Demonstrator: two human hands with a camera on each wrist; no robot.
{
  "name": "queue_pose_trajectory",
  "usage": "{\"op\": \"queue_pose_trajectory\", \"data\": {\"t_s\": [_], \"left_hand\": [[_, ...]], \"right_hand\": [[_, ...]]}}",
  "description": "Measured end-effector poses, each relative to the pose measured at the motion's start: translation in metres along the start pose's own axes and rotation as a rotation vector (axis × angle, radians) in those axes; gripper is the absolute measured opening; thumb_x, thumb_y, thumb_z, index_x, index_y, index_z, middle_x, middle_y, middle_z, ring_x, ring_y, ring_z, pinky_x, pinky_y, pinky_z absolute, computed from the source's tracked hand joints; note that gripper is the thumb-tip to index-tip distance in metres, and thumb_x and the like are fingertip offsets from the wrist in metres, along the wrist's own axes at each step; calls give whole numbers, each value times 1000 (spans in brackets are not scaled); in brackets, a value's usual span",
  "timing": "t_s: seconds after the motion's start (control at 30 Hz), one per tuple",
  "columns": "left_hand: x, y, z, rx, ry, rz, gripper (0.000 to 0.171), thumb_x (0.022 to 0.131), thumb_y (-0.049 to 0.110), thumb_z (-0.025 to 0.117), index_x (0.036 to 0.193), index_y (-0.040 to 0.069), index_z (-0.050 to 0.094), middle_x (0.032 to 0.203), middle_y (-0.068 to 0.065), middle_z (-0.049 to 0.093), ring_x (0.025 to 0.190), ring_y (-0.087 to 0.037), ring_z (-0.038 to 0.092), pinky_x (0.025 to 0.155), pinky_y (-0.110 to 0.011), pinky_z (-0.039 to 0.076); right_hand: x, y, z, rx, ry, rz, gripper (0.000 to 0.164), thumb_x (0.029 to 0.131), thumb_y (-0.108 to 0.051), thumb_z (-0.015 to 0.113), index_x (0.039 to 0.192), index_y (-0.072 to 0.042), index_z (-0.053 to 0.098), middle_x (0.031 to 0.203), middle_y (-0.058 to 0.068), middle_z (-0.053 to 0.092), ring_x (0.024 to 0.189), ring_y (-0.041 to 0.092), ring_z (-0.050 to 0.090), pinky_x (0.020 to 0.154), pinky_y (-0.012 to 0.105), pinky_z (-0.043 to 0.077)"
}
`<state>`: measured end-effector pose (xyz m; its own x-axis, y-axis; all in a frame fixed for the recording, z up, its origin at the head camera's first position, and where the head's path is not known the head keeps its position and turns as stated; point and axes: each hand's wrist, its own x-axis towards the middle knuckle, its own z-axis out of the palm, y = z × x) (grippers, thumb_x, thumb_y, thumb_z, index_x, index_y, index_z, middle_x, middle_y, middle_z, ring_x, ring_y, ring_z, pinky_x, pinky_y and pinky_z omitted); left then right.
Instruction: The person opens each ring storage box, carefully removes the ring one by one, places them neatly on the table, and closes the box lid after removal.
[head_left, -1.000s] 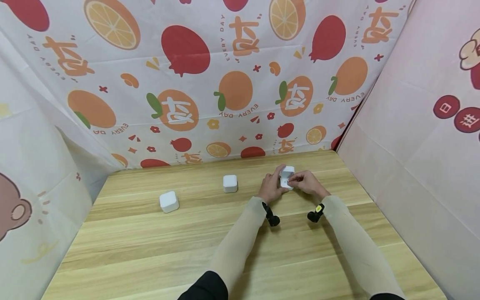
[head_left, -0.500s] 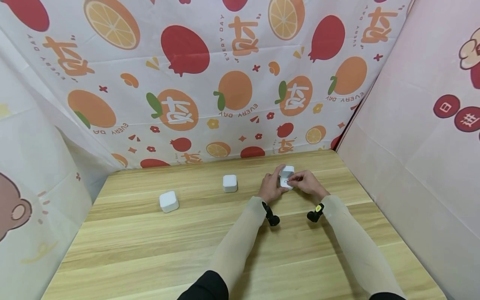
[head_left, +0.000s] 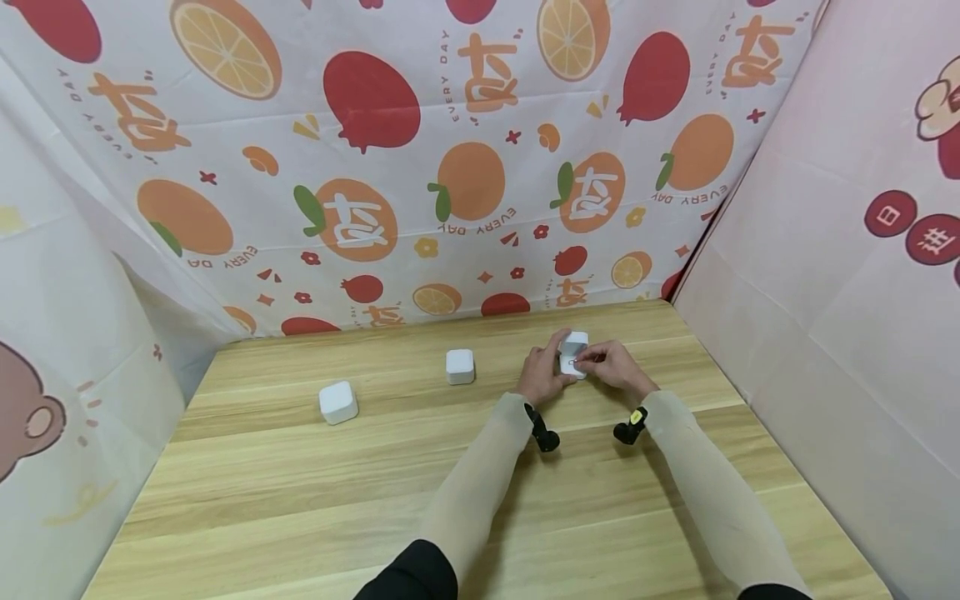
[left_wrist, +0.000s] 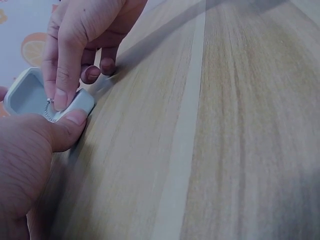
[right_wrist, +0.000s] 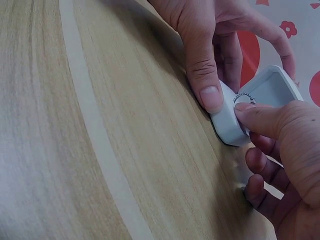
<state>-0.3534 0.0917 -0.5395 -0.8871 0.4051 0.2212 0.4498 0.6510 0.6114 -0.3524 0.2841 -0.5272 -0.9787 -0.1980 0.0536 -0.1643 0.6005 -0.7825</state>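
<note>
Both arms reach forward over the worktop (head_left: 300,500) from the lower edge of the head view and converge on an open white box (head_left: 575,341) near the worktop's far edge, right of centre. The left forearm, in a beige sleeve (head_left: 474,479), slants up and to the right; the right forearm slants up and to the left. A black device (head_left: 542,431) is worn at the left wrist, and a similar one with a yellow patch (head_left: 637,416) at the right.

The left hand (head_left: 542,375) holds the box at its side: the thumb lies along the front of the base, with its tip at the rim, while the index finger extends back toward the raised lid. The right hand (head_left: 617,367) approaches from the opposite side, its thumb and index finger brought narrowly together on a silver-coloured beaded ring (right_wrist: 244,94), which stands in the base of the box. Its remaining fingers curl loosely beneath, beside the base; whether they touch the worktop cannot be told.

To the left of the hands stand two closed white boxes, the nearer one (head_left: 460,367) and the farther one (head_left: 338,403), well apart.
</note>
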Motion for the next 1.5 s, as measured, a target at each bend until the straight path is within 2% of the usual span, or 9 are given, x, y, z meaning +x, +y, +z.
{"op": "queue_pose_trajectory", "data": {"t_s": [0.87, 1.23, 1.5], "left_hand": [[-2, 1, -2, -15, -29, -26, 91, 85, 28, 83, 157, 33, 27, 129, -6, 71, 113, -28, 57, 100, -41, 45], [1, -1, 1, -28, -21, -28, 92, 85, 28, 83, 157, 34, 27, 132, -7, 70, 115, -30, 57, 103, -43, 45], [1, -2, 1, -25, -15, -29, 91, 84, 28, 83, 157, 34, 27, 134, -9, 68, 115, -31, 57, 102, -43, 45]], "right_hand": [[0, 2, 1, 7, -2, -6, 11, 92, -15, 75, 97, -6, 79, 93, 13, 75, 77, 15, 56, 66, 22, 46], [2, 5, 0, -1, -1, 2, 11, 92, -18, 76, 97, -9, 79, 91, 6, 75, 78, 13, 57, 67, 23, 47], [2, 3, 0, 0, -3, 1, 13, 92, -17, 76, 99, -7, 79, 90, 7, 74, 77, 13, 56, 66, 23, 46]]}}
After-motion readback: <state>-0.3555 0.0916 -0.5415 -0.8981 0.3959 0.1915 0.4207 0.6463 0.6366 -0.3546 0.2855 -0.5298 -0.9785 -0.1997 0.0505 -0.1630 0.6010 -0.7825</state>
